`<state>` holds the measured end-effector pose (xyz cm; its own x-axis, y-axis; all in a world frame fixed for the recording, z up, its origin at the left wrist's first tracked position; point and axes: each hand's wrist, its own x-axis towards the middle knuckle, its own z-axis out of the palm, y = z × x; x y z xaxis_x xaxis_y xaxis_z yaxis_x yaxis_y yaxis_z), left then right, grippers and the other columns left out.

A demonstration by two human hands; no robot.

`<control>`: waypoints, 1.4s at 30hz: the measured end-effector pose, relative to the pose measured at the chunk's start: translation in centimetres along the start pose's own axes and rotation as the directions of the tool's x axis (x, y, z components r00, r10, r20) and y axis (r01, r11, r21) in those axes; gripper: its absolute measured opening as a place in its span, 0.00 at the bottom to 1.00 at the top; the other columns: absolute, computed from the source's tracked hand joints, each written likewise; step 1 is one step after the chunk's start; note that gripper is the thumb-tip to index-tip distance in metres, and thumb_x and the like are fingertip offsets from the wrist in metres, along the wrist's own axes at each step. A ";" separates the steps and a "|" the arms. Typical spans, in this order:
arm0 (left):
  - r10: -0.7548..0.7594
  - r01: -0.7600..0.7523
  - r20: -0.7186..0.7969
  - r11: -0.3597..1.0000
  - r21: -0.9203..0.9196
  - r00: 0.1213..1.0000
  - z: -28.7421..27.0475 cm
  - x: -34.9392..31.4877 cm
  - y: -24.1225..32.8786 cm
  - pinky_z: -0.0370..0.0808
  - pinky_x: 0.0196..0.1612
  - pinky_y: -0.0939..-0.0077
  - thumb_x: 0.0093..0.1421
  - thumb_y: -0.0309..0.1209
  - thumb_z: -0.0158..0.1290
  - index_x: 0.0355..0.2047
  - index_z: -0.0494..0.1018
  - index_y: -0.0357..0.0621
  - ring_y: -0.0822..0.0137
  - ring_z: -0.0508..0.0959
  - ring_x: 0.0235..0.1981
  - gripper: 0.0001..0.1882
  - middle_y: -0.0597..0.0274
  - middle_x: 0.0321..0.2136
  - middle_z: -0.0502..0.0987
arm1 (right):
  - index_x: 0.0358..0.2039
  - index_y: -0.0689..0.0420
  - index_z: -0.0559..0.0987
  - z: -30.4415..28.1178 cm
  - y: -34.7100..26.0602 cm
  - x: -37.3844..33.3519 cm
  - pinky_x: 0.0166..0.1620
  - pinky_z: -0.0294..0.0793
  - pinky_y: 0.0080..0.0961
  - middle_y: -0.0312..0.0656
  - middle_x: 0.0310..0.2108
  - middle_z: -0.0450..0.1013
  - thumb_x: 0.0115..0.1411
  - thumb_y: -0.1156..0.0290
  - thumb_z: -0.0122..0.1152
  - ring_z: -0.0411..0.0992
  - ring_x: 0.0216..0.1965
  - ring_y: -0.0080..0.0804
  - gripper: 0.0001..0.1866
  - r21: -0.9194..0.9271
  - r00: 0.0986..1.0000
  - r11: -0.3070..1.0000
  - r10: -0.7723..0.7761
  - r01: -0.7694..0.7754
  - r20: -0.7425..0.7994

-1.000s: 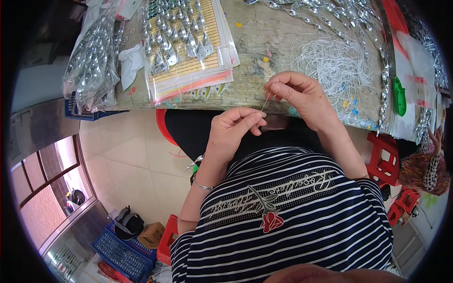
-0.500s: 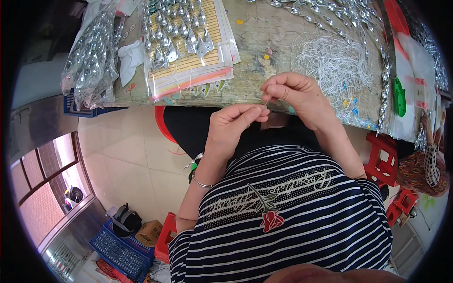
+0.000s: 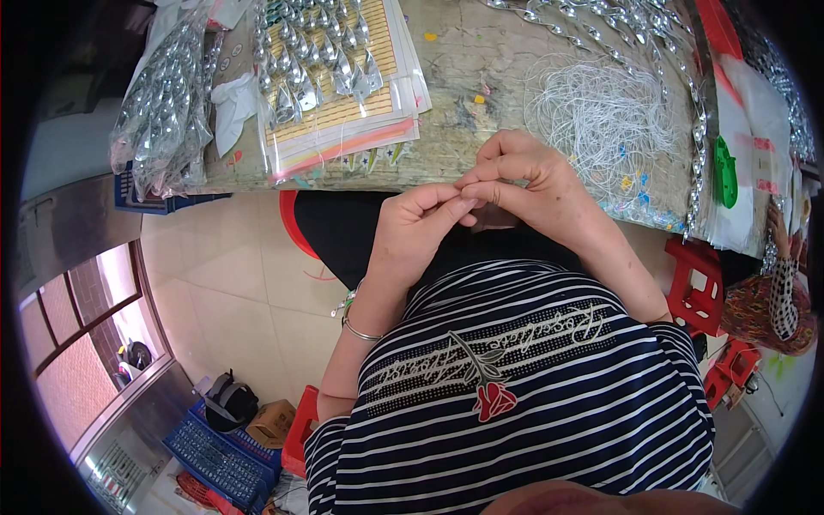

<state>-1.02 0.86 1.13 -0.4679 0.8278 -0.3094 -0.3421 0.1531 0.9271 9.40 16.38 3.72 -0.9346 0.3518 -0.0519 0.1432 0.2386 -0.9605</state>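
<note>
My left hand (image 3: 418, 225) and my right hand (image 3: 534, 178) meet at the fingertips just in front of the table's near edge. Thumb and forefinger are pinched together on each. What they hold is too small and hidden to make out. To the right of my right hand lies a loose tangle of white string (image 3: 605, 116) on the table. Left of my hands, silver twisted strips (image 3: 322, 56) rest on a flat stack of plastic-sleeved sheets (image 3: 348, 142) with a yellow woven-look pattern.
The worn table (image 3: 459, 86) carries a bag of silver twists (image 3: 167, 112) at left and silver chains (image 3: 699, 154) along the right. A green plastic tool (image 3: 726, 172) lies by white packets. Red stools (image 3: 693, 283) and another person's arm (image 3: 783, 287) are at right, blue crates (image 3: 219, 451) lower left.
My right hand has come down and left, so its fingertips now touch those of my left hand. Earlier they were slightly apart. The view has shifted a little.
</note>
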 end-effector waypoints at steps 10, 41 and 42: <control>-0.082 0.065 -0.076 0.978 -0.200 0.994 0.8 0.0 0.3 0.66 0.25 0.88 0.58 0.24 0.53 0.36 0.76 0.35 0.79 0.69 0.20 0.07 0.60 0.28 0.78 | 0.30 0.59 0.81 0.2 0.8 0.0 0.35 0.69 0.17 0.34 0.29 0.70 0.55 0.72 0.62 0.70 0.32 0.21 0.04 0.158 0.998 0.987 0.018 -0.008 -0.059; 0.065 -0.065 -0.056 0.998 0.006 0.996 1.2 -0.2 0.2 0.61 0.26 0.90 0.56 0.23 0.54 0.32 0.77 0.38 0.83 0.68 0.23 0.04 0.68 0.23 0.75 | 0.40 0.61 0.79 -0.5 1.0 -2.6 0.47 0.67 0.18 0.35 0.38 0.69 0.61 0.75 0.54 0.68 0.41 0.21 0.09 0.487 0.958 0.826 0.272 -0.283 0.096; 0.072 -0.072 -0.055 0.997 0.001 0.996 1.2 -0.2 0.1 0.61 0.26 0.90 0.56 0.23 0.55 0.32 0.77 0.38 0.83 0.68 0.23 0.04 0.68 0.23 0.75 | 0.40 0.61 0.79 -0.5 1.0 -2.6 0.47 0.67 0.18 0.35 0.38 0.69 0.61 0.75 0.54 0.68 0.41 0.21 0.09 0.487 0.957 0.826 0.273 -0.284 0.095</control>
<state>0.04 1.37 1.55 -0.5356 0.8056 -0.2533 -0.3066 0.0940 0.9472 12.16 16.16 2.99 -0.8866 0.3156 -0.3382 0.2253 -0.3440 -0.9116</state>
